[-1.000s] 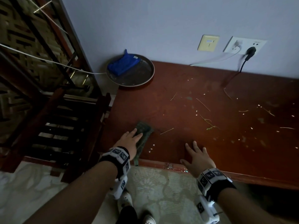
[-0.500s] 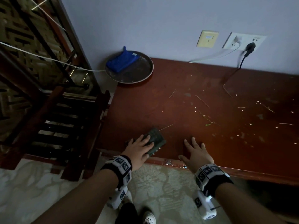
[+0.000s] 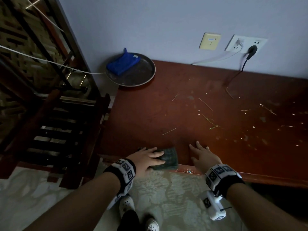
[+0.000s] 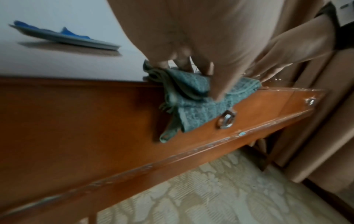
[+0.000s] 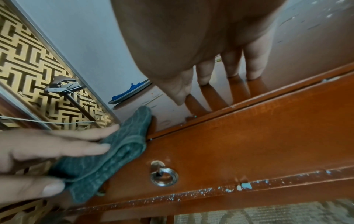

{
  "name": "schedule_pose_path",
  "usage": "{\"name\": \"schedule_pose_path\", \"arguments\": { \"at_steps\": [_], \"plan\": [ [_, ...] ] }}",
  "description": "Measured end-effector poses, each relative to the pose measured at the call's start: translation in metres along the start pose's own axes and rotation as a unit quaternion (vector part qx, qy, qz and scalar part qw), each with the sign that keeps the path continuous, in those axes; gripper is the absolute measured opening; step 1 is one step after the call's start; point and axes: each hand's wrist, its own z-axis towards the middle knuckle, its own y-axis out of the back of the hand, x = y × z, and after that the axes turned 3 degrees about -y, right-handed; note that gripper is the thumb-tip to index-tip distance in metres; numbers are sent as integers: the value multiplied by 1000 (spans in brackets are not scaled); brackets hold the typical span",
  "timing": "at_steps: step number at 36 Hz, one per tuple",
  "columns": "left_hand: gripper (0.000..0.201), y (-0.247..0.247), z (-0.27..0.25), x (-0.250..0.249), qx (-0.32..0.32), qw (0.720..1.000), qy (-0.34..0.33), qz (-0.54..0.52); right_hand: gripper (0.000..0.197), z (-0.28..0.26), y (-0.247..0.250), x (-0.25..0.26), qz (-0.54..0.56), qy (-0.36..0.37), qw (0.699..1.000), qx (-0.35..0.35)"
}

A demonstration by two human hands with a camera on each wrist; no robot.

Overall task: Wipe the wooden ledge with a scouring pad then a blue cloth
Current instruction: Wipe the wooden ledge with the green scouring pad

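A dark green scouring pad (image 3: 169,158) lies folded on the front edge of the red-brown wooden ledge (image 3: 216,97) and hangs partly over the front face (image 4: 199,106) (image 5: 107,154). My left hand (image 3: 159,157) presses on it with straight fingers on top and the thumb against its hanging part. My right hand (image 3: 196,150) rests flat and open on the ledge just to the pad's right, holding nothing. The blue cloth (image 3: 122,64) lies on a round dark tray (image 3: 143,79) at the ledge's back left corner.
Straw bits and pale crumbs (image 3: 211,122) are scattered over the ledge's middle and right. Two cables run from wall sockets (image 3: 246,45) onto the back. A metal ring pull (image 5: 164,176) sits on the front face. A dark wooden frame (image 3: 58,130) stands left; a patterned mat (image 3: 166,189) lies below.
My left hand has dragged the pad rightward and back toward me, from the ledge's left part to its front edge, where it now hangs over. My right hand has stayed flat.
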Motion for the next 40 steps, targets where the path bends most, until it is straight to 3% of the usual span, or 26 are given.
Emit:
{"name": "schedule_pose_path", "arguments": {
  "at_steps": [7, 13, 17, 21, 29, 34, 37, 40],
  "plan": [
    [52, 5, -28, 43, -36, 989, 144, -8, 56, -1, -1, 2, 3, -5, 1000, -4],
    [56, 13, -33, 77, -88, 944, 314, -52, 56, -3, -7, 11, -8, -12, 1000, -13],
    [58, 32, -7, 84, -112, 913, 383, -81, 59, 0, -10, 14, 6, -23, 1000, -12],
    [56, 61, 26, 81, -108, 913, 379, -106, 59, 2, -9, 13, 18, -26, 999, -16],
    [56, 78, 66, 60, -57, 961, 265, -55, 55, 1, -5, 7, 48, -11, 998, -33],
    [58, 69, 57, 53, -12, 980, 194, -30, 47, 2, 9, -7, 128, -3, 987, -96],
    [58, 60, 41, 64, -3, 977, 211, -18, 48, 4, 12, -22, 112, -7, 988, -105],
    [59, 55, 23, 85, -39, 958, 284, -26, 54, 0, 3, -28, 77, -15, 995, -65]
  ]
}}
